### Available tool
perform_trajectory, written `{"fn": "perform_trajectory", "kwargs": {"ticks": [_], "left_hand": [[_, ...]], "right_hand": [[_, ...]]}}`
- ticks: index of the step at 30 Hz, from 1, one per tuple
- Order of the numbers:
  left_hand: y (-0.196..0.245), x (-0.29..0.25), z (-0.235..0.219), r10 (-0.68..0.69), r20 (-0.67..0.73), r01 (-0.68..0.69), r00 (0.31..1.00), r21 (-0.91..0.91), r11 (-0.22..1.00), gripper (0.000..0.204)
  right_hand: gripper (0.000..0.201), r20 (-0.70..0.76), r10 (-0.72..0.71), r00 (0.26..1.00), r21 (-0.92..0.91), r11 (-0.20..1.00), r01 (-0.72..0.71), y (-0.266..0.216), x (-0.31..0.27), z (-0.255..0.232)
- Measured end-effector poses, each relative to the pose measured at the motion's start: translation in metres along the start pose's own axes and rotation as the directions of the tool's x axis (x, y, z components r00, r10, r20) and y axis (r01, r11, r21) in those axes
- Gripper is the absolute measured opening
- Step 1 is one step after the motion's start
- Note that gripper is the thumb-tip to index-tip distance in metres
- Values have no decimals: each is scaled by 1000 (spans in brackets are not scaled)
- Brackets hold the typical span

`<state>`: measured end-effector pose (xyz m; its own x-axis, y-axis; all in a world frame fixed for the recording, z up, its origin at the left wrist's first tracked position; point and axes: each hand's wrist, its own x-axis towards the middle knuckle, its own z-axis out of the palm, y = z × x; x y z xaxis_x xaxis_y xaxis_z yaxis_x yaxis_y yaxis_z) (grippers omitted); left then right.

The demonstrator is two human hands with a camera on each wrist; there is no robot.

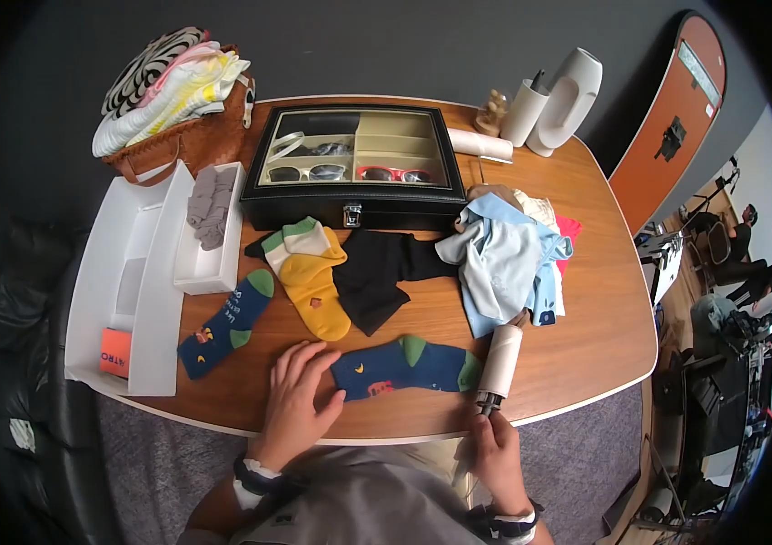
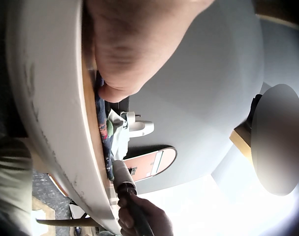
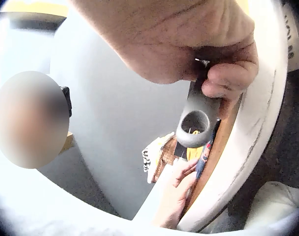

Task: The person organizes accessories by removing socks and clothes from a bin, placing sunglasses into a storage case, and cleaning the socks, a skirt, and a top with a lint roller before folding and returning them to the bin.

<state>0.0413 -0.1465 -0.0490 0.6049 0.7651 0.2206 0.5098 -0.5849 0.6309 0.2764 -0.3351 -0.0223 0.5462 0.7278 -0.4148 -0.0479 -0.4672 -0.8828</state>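
A lint roller (image 1: 501, 359) with a white roll and dark handle is gripped by my right hand (image 1: 497, 447) at the table's front edge. Its roll overlaps the toe end of a navy sock (image 1: 384, 368) with green heel and toe, lying flat. My left hand (image 1: 300, 395) rests at the sock's other end, fingers spread and thumb tip right by the cuff. In the right wrist view, fingers curl round the handle (image 3: 196, 130), its hollow end facing the camera. A matching navy sock (image 1: 227, 327) lies left of my left hand.
Yellow socks (image 1: 313, 291), black fabric (image 1: 381, 272) and a light blue garment (image 1: 499, 263) lie behind. A black glasses case (image 1: 354, 204) stands at the back. White boxes (image 1: 157, 354) line the left, near a brown basket (image 1: 200, 145) of clothes. White vases (image 1: 568, 100) stand back right.
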Motion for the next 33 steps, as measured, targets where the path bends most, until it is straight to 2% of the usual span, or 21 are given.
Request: {"fn": "perform_trajectory", "kwargs": {"ticks": [3,4,5,7,11,12,15,18,24,27,31,32,33], "left_hand": [[0,0,1,-5,-14,5,1000,-15,1000,65],[-1,0,1,-7,-17,6,1000,-14,1000,67],[-2,-1,2,-8,-21,8,1000,-13,1000,69],[-3,-3,2,-8,-27,8,1000,-26,1000,73],[-6,-4,3,-21,-57,15,998,-103,995,79],[-6,-5,4,-24,-64,17,998,-105,994,83],[-7,-6,3,-23,-45,19,999,-99,995,84],[-3,-3,2,-33,-46,29,998,-90,995,79],[-2,-1,0,35,-7,-35,999,-8,999,44],[0,-1,1,9,-21,-9,1000,-27,1000,36],[0,-1,1,20,-19,-20,1000,-18,1000,37],[0,-1,1,20,-20,-21,1000,-20,1000,37],[0,-1,1,21,-20,-22,1000,-22,1000,37]], "right_hand": [[29,31,-77,997,26,997,76,-8,-2,9],[29,84,-119,989,-44,991,123,-6,-2,11],[25,150,-52,987,-11,998,55,-16,-4,17],[25,335,-135,933,-197,958,209,-20,0,25],[23,580,-100,808,-265,915,304,-38,5,55],[24,612,-27,791,-286,924,252,-41,6,61],[25,606,-258,752,-234,846,479,-22,11,73],[26,557,-192,808,-277,874,399,-24,11,72],[29,431,-88,898,-299,925,234,-33,7,58],[29,346,-21,938,-340,929,146,-30,5,45],[31,248,11,969,-264,963,57,-7,5,27],[31,203,75,976,-219,975,-30,-10,4,23],[31,179,86,980,-190,980,-51,-12,1,18]]}}
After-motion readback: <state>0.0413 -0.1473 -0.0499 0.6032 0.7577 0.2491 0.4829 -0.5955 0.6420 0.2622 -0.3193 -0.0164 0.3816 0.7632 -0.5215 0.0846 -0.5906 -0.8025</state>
